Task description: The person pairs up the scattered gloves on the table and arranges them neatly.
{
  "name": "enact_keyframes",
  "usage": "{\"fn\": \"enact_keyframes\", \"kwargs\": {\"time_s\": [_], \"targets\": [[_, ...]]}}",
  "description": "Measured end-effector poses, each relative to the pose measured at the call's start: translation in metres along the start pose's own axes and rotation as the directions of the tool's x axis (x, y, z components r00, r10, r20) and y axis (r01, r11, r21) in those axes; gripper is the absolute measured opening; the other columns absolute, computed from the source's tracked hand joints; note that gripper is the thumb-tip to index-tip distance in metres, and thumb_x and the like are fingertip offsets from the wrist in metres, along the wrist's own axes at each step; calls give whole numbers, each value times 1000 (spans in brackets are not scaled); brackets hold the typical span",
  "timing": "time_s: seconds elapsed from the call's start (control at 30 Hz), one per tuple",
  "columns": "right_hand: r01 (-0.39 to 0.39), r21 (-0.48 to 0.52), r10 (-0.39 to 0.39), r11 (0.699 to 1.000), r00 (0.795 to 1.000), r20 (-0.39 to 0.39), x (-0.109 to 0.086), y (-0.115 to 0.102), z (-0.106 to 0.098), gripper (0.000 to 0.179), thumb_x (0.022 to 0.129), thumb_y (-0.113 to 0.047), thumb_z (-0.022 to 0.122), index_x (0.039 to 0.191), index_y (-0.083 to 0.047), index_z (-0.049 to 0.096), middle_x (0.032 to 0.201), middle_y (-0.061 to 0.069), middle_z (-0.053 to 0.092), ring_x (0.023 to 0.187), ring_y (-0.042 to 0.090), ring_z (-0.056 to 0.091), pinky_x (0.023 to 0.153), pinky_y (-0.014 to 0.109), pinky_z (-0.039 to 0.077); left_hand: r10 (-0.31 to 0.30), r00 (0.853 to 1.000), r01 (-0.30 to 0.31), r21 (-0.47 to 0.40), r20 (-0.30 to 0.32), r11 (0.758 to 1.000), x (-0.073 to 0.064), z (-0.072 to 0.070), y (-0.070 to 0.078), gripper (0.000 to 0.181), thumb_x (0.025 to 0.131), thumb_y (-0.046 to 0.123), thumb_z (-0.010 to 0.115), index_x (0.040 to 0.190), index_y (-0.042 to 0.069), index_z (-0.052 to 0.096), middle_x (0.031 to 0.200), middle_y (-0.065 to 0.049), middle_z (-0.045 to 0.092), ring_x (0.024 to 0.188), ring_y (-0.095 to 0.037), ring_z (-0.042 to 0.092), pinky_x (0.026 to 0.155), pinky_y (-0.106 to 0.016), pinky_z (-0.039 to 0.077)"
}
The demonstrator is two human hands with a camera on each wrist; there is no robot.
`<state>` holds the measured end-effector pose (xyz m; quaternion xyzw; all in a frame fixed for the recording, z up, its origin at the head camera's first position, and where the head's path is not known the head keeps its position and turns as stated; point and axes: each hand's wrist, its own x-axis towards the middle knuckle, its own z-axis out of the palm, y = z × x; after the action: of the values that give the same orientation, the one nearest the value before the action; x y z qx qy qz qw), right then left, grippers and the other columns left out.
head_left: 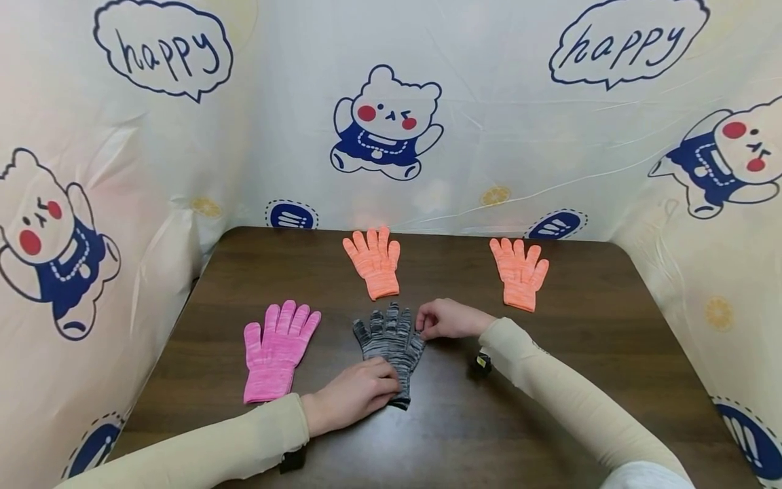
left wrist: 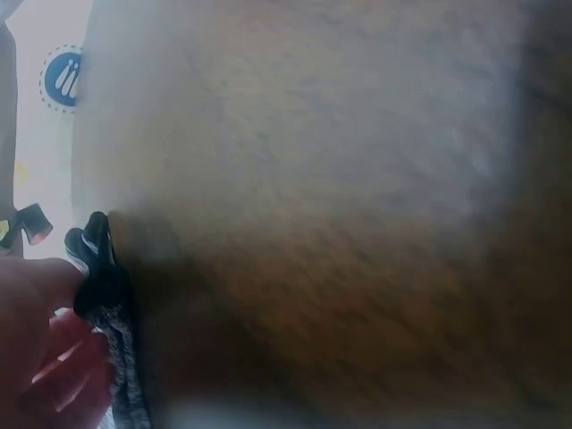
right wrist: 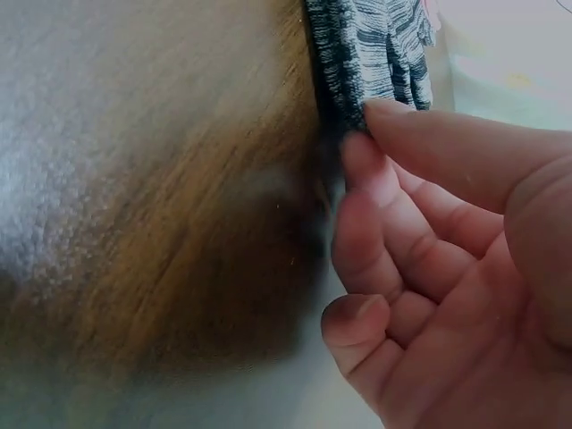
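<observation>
A grey-and-black knit glove (head_left: 389, 338) lies on the table, its fingers pointing to the back. My left hand (head_left: 356, 395) lies over the lower left part of it and grips it near the cuff. In the left wrist view, the thumb and fingers stand around the glove's dark cuff edge (left wrist: 103, 299). At the glove's right side, my right hand (head_left: 451, 318) pinches the tip of its thumb. The right wrist view has thumb and forefinger closed on the edge of the striped knit (right wrist: 344, 67), the other fingers curled loosely.
A pink glove (head_left: 277, 353) lies flat to the left of the grey one. Two orange gloves lie toward the back, one in the middle (head_left: 375, 265) and another orange glove (head_left: 519, 275) on the right. A printed curtain (head_left: 476, 149) encloses the brown table (head_left: 586, 326) at the back and sides.
</observation>
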<state>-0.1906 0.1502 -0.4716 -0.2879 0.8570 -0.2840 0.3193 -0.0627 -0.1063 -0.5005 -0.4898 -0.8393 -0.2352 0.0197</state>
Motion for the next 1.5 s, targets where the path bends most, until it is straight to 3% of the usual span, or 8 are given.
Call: {"fn": "enact_keyframes", "kwargs": {"time_s": [0.23,0.57,0.73,0.97,1.2,1.5], "targets": [[21,-27,-22,999,1000,-23,4,3,2,6,96,-11,74,103,-10,75,81,-4,66,71,9,56,67,24,51,43,996,-40,-37,74,998,-3,-2,-7,27,98,12,71,124,16,77,131,1,71,130,-19,60,108,-39,50],[-12,-87,9,996,999,-31,6,4,2,7,97,-8,73,92,-14,74,81,-5,66,71,9,57,68,23,52,41,988,-26,-99,149,995,-4,-8,-11,31,101,11,68,131,17,75,141,0,67,138,-22,56,111,-43,49],[-5,-64,3,998,999,-32,9,2,-2,4,100,-13,69,99,-10,72,82,-3,65,71,10,57,67,24,51,35,988,-17,-116,153,993,-4,-10,-11,30,101,11,68,130,16,75,141,0,67,138,-22,56,111,-43,48],[23,-10,-24,1000,991,-134,17,3,-1,20,105,-21,62,117,-6,67,89,0,65,76,13,57,72,28,51,28,988,-9,-126,150,992,-3,-10,-11,28,101,12,69,128,15,76,139,0,68,137,-21,57,110,-42,49],[42,-9,-43,999,985,-166,21,-3,5,14,103,-18,66,109,-7,71,88,0,66,77,12,57,74,26,50,38,989,-19,-131,141,991,-3,-10,-10,28,100,11,70,127,14,77,138,-2,68,136,-23,58,109,-42,50],[53,12,-50,999,977,-208,25,3,5,6,99,-13,71,104,-10,72,90,-2,70,77,10,60,75,27,54,11,985,11,-129,170,992,-3,-9,-11,28,101,13,69,128,15,76,140,0,67,138,-21,56,111,-42,49]]}}
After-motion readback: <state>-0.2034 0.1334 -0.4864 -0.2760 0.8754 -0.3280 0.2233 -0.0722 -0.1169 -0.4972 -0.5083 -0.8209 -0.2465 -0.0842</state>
